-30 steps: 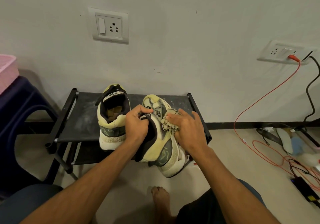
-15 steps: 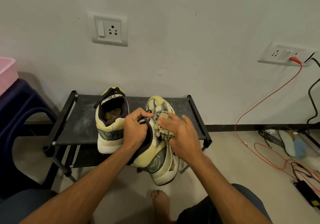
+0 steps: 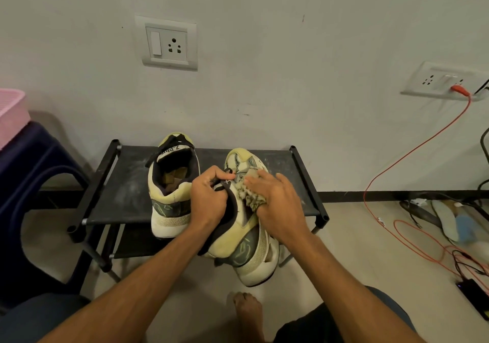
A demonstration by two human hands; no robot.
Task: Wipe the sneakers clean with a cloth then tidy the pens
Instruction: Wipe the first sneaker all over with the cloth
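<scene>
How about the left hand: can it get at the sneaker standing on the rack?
Probably yes, but not while busy. The left hand grips the held sneaker by its collar and would have to let go; the other sneaker stands right beside it on the rack, with nothing between.

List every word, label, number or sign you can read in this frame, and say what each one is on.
"Z-PI": upside down on the tongue label of the resting sneaker; the letters after it are too blurred to read.
A small white mark on the black tongue of the held sneaker, beside the left hand: too small to read.
Switch plate and socket plate: no lettering visible.
</scene>
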